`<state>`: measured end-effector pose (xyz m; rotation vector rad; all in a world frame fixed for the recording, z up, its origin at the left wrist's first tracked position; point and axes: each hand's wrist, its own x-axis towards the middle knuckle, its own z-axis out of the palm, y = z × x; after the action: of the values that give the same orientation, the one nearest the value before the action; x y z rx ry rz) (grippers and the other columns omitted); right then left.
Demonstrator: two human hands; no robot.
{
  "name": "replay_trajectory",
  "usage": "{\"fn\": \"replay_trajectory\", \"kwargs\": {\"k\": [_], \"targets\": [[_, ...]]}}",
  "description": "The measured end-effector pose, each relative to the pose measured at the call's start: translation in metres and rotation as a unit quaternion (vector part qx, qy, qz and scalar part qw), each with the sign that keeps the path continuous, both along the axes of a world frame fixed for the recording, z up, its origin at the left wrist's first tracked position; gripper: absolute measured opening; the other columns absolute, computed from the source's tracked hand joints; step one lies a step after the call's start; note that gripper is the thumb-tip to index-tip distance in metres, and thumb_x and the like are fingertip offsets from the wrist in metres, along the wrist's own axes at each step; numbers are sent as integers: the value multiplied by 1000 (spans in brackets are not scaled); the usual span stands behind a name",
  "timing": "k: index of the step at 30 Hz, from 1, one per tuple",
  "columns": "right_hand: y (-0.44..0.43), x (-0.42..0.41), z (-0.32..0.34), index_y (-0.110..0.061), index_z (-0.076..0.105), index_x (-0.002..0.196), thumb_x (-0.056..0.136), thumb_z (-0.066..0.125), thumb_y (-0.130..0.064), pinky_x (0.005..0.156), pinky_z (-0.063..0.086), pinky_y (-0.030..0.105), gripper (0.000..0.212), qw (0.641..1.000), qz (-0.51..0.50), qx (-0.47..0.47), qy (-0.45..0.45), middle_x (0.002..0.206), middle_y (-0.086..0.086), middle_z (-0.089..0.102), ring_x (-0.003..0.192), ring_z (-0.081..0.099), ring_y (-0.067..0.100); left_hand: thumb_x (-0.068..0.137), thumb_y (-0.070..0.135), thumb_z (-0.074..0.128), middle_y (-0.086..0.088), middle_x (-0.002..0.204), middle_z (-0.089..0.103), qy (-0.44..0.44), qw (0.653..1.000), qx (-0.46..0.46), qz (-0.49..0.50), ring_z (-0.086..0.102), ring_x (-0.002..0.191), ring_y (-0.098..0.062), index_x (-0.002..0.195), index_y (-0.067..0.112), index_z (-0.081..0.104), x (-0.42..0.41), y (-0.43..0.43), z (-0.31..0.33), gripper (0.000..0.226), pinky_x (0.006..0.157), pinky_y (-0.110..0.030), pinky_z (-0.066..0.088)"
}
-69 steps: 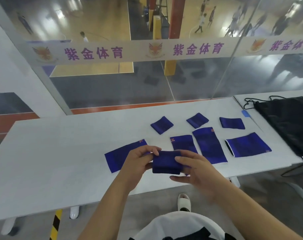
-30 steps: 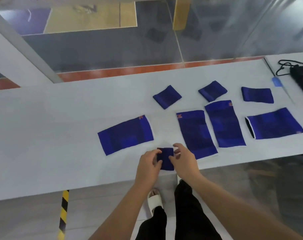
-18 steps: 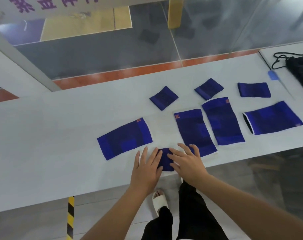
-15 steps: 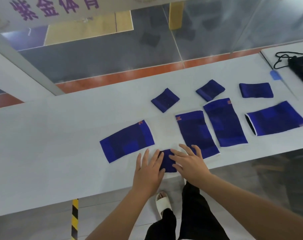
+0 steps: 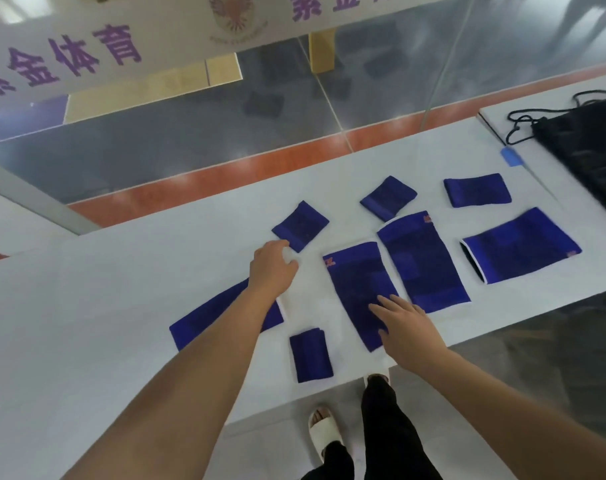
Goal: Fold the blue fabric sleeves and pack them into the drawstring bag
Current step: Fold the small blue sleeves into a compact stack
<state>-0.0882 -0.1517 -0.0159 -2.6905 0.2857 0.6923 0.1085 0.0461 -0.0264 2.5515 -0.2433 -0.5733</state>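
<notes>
**Clerk:** Stock on the white tabletop (image 5: 121, 271)?

**Keeper:** One folded blue fabric sleeve (image 5: 311, 355) lies at 6 o'clock by the near edge, apart from both hands. I'd judge it was set there to free space. A row of three folded blue squares (image 5: 388, 197) runs from 12 to 1 o'clock. Four flat blue sleeves (image 5: 519, 251) lie between, awaiting folding.

**Clerk:** The bag?

**Keeper:** The black drawstring bag (image 5: 588, 147) is at 2 o'clock on the adjoining tabletop, with its cords loose. Packing seemingly hasn't begun.

**Clerk:** Hands?

**Keeper:** For the right hand (image 5: 408, 327), the grip is wide, with fingers spread flat on the middle flat blue sleeve (image 5: 357, 278), probably pinning it for folding. The left hand (image 5: 273, 268) is at 11 o'clock, just beside a folded square. Its forearm crosses the leftmost flat sleeve (image 5: 197, 327). Its fingers are hidden, so I cannot tell its grip.
</notes>
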Motion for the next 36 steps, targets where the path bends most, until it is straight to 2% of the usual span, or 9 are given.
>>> {"fn": "replay_trajectory", "kwargs": {"k": [8, 14, 19, 22, 25, 28, 31, 32, 36], "targets": [[-3, 2, -12, -28, 26, 155, 102, 51, -24, 122, 15, 38, 59, 1000, 9, -7, -7, 165, -5, 22, 153, 13, 21, 89, 25, 63, -11, 128, 60, -29, 997, 60, 30, 58, 115, -31, 135, 12, 51, 67, -55, -8, 49, 92, -45, 54], [-3, 5, -13, -25, 25, 156, 102, 50, -23, 122, 17, 40, 60, 1000, 19, -14, 16, 165, -3, 20, 153, 11, 23, 82, 25, 73, -7, 115, 63, 30, 984, 155, 78, 59, 107, -28, 118, 18, 59, 88, -56, -13, 39, 88, -39, 41], [-5, 7, -7, -26, 26, 155, 101, 51, -23, 121, 20, 40, 60, 999, 13, -16, 26, 165, -4, 19, 153, 11, 22, 91, 5, 61, -12, 118, 68, 107, 980, -62, 153, 64, 100, -28, 114, 7, 65, 73, -36, 12, 23, 86, -39, 55], [-4, 9, 3, -26, 29, 154, 101, 50, -24, 121, 19, 42, 57, 999, 4, 1, 36, 165, -4, 21, 152, 12, 21, 92, -4, 59, -16, 120, 67, 175, 927, -241, 230, 68, 87, -22, 114, 4, 60, 37, -19, 43, 23, 66, -27, 57], [4, 16, 26, -26, 42, 148, 100, 52, -34, 119, 24, 42, 50, 993, -84, 76, 14, 158, -4, 37, 148, 27, 20, 94, -1, 59, -10, 115, 71, 192, 886, -333, 258, 73, 91, -21, 123, 10, 62, -12, 1, 76, 31, 64, -25, 58], [20, 19, 70, -24, 53, 140, 98, 59, -34, 102, 45, 35, 44, 924, -268, 268, -50, 136, -7, 56, 126, 53, 17, 95, 2, 60, -6, 110, 75, 232, 842, -414, 258, 74, 91, -19, 120, 16, 66, -68, 23, 107, 29, 70, -30, 59], [35, 14, 112, -18, 60, 130, 100, 57, -16, 86, 58, 38, 31, 746, -386, 543, 2, 119, 7, 69, 101, 70, 24, 95, 2, 59, -8, 114, 74, 280, 803, -474, 227, 72, 99, -24, 121, 15, 68, -117, 41, 126, 30, 81, -39, 59], [40, 8, 121, -17, 62, 127, 99, 57, -10, 83, 59, 42, 29, 717, -376, 586, 7, 115, 10, 72, 98, 72, 28, 95, 1, 59, -9, 116, 74, 291, 793, -487, 221, 71, 100, -25, 121, 14, 69, -132, 47, 130, 30, 83, -41, 59], [64, -18, 134, -14, 70, 117, 96, 55, 2, 85, 57, 48, 31, 743, -302, 596, -31, 114, 12, 74, 105, 70, 31, 95, -1, 56, -14, 119, 72, 303, 773, -519, 205, 70, 105, -30, 120, 10, 70, -172, 65, 132, 30, 79, -42, 58]]}}
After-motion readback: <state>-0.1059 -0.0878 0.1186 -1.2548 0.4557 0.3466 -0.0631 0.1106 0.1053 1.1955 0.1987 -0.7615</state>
